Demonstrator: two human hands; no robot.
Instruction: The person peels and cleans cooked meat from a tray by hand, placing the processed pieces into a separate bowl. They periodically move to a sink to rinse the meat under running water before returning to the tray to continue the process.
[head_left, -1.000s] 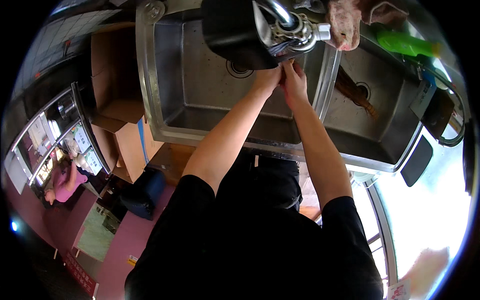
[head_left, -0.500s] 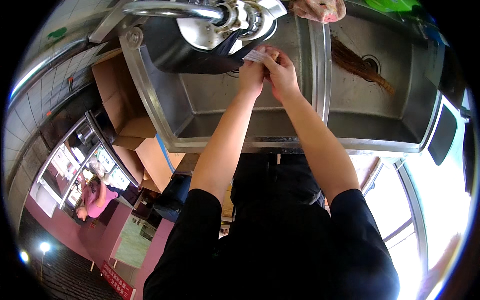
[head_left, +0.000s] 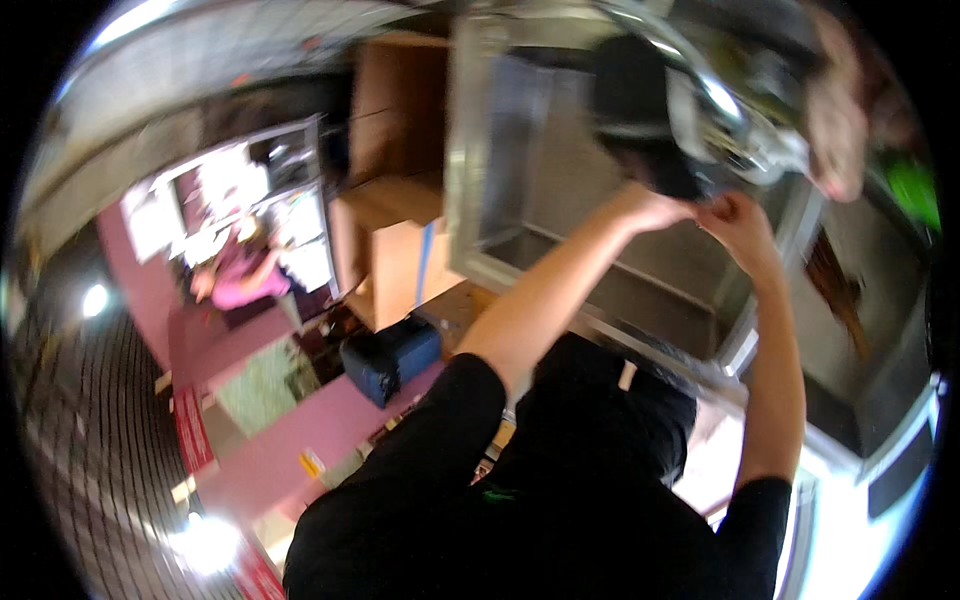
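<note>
left hand (head_left: 650, 208) + right hand (head_left: 738, 228) | at black bag (head_left: 632, 95) | over steel sink (head_left: 470, 170)

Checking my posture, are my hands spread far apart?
No, the left hand and right hand are close together over the left sink basin.

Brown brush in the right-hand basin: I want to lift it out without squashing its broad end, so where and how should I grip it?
Probably grip the brush by its narrow end, coming down from above on the near side of the basin. It lies slantwise, tapering toward the near wall, its broad end farther away; blur hides finer detail.
</note>
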